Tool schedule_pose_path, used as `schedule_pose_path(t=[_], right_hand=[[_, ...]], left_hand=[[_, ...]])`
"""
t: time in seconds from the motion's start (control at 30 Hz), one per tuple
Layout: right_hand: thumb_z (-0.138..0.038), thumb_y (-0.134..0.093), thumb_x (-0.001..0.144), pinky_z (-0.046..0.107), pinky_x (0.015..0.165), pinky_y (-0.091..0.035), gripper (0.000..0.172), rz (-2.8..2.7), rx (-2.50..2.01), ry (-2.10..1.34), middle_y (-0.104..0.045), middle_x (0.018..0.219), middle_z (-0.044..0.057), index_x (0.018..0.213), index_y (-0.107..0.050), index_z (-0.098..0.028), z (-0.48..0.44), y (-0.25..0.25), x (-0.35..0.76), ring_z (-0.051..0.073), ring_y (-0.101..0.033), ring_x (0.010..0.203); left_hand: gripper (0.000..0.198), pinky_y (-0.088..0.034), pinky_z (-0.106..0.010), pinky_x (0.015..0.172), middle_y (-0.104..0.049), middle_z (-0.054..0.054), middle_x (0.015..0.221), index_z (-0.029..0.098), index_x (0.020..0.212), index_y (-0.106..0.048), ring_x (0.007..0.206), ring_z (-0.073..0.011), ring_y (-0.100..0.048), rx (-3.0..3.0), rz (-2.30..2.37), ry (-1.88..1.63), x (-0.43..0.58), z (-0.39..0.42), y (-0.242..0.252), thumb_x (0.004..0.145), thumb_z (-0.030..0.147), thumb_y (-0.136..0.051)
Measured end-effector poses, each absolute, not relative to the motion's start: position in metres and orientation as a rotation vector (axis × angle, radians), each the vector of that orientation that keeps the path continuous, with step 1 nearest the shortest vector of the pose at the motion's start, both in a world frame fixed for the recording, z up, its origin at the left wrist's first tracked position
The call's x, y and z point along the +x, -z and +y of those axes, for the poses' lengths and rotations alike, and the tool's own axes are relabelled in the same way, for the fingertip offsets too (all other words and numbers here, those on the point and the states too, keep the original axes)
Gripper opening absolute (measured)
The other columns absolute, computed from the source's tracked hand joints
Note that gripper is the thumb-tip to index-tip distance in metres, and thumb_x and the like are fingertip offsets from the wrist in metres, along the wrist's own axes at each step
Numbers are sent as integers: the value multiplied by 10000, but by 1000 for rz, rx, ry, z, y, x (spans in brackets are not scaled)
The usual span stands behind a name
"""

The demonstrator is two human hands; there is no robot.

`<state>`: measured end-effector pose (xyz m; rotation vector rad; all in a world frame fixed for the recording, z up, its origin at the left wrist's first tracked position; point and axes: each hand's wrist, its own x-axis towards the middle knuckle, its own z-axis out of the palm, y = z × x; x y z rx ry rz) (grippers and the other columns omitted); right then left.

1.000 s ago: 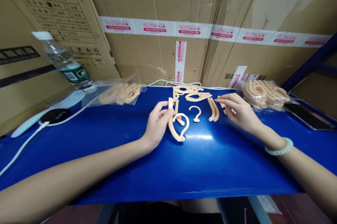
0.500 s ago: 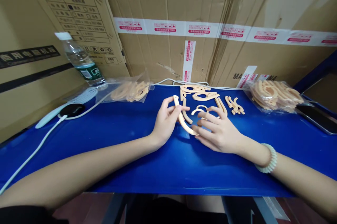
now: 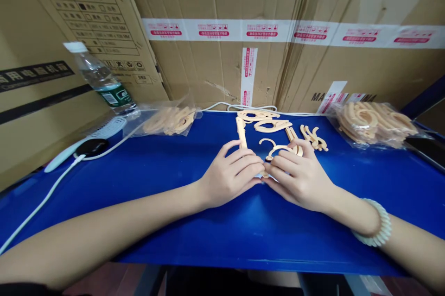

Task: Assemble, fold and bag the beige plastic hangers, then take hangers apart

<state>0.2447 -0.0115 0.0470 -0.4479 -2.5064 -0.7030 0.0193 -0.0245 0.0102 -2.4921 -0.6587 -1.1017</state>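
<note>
The left grip (image 3: 231,174) and the right grip (image 3: 301,173) meet fingertip to fingertip above the blue bench (image 3: 208,236), both closed on a pale hanger piece (image 3: 264,174); only a small end of it shows between the fingertips, the rest being hidden by the fingers; a pale strip (image 3: 241,132) stands out beyond the left grip's index finger, though whether it joins the pinched end cannot be told.

Just beyond the meeting fingertips lies a hook (image 3: 267,140); beside it a curved strip (image 3: 283,147) runs in behind the right grip's fingers, and whether these hold it is unclear; past that grip are a pair of slim strips (image 3: 291,135) and, farther to its right, a small heap of short parts (image 3: 314,138); a looped piece (image 3: 282,125) lies farther out, beyond the hook.

Well to the left of the left grip are a clear bag of pale parts (image 3: 170,120), a water bottle (image 3: 113,92) and a black disc (image 3: 92,148); well to the right of the right grip, beyond it, sits a fuller bag (image 3: 371,122).
</note>
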Motion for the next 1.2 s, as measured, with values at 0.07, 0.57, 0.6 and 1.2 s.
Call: schedule_pose_path(t=[0.07,0.57,0.6,1.2], right_hand=[[-238,-531,1005,422,895,-347,222,-2489,-442,748,-580,677,-12,862,-685,-167,-13,-48,243,151,-494,696],[-232,-614,969,424,903,-336,124,-2412,-442,600,-624,688,-10,942,-720,-172,-17,-40,242,155,-562,750],[-248,-611,973,430,911,-334,132,-2422,-460,517,-635,703,-5,964,-721,-175,-17,-39,242,159,-567,756],[-266,-512,1009,550,1071,-306,202,-2566,-843,76,-689,1071,83,1070,-703,-234,23,-32,260,256,-586,1052]], left_hand=[[126,-413,-441,1053,-768,-58,1052,153,1073,-625,1013,-209,-682,-2467,-659,1102,21,-25,-9,986,241,-597],[221,-468,-320,740,-699,-44,790,132,905,-598,723,-175,-641,-2476,-729,929,24,-22,-2,1041,164,-426],[220,-460,-317,728,-692,-41,781,132,911,-599,721,-175,-634,-2478,-723,927,24,-22,-2,1041,164,-424],[112,-479,-369,882,-717,-73,945,155,1023,-566,892,-195,-634,-2716,-595,964,-11,14,-15,1018,149,-454]])
